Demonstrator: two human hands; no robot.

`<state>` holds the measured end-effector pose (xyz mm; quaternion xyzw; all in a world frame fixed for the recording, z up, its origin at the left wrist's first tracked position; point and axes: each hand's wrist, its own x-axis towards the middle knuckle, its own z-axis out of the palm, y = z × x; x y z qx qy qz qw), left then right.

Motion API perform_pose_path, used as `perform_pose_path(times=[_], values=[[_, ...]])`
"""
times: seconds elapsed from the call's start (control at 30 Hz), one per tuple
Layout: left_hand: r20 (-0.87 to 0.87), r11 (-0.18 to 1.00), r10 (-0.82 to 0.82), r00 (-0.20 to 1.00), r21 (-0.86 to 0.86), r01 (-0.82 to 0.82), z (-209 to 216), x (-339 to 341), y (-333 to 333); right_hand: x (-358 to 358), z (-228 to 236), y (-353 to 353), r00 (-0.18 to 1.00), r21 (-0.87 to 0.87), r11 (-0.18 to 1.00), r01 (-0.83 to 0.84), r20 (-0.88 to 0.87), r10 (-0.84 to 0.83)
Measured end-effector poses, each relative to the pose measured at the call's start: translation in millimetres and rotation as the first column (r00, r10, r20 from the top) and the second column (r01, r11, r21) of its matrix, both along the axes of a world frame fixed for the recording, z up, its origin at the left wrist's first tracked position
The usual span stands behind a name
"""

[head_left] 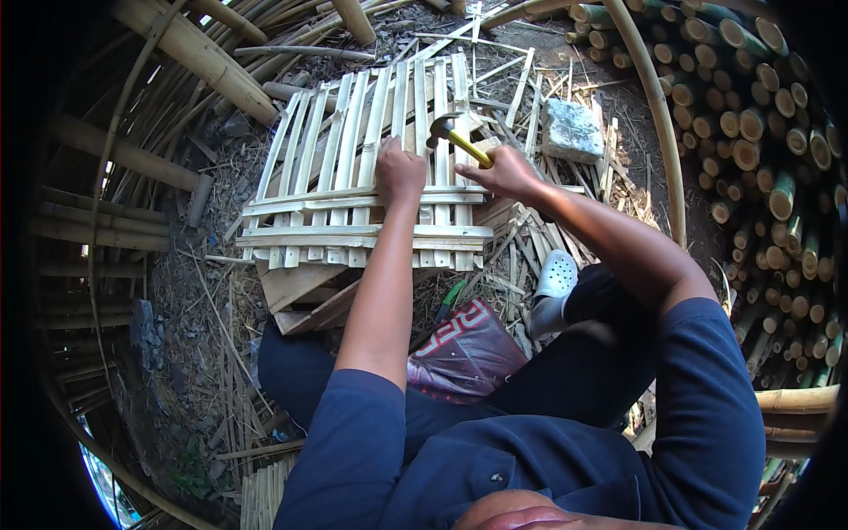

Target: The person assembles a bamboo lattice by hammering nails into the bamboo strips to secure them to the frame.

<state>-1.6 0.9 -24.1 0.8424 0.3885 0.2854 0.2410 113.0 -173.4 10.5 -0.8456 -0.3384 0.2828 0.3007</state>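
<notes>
Single head fisheye is looking steeply down from above the person's chest, close over the slat panel (367,185), forearms entering from the near edge.

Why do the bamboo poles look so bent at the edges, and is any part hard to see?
Head view: the fisheye lens bows the long bamboo pole near the rim; corners go black. Daylight is soft and even on the slat panel, the hammer and both hands stay sharp; the left side sits in deep shade.

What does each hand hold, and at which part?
The right hand holds a hammer by its yellow handle. The left hand presses on the bamboo slat panel; whether it pinches anything cannot be told.
</notes>
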Motion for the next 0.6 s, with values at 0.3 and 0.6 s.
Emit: perform_pose_path(times=[0.3,0.6], values=[[-0.026,1.0,0.006,1.0,-0.018,-0.007,0.5,2.2,-2.3,13.1,5.0,-16.0,0.893,0.123,0.992,-0.018,-0.444,0.071],[-0.037,1.0,0.024,0.999,0.011,-0.023,2.6,-0.7,-1.8,1.1,9.0,2.6,0.929,0.051,0.999,-0.019,-0.368,0.036]])
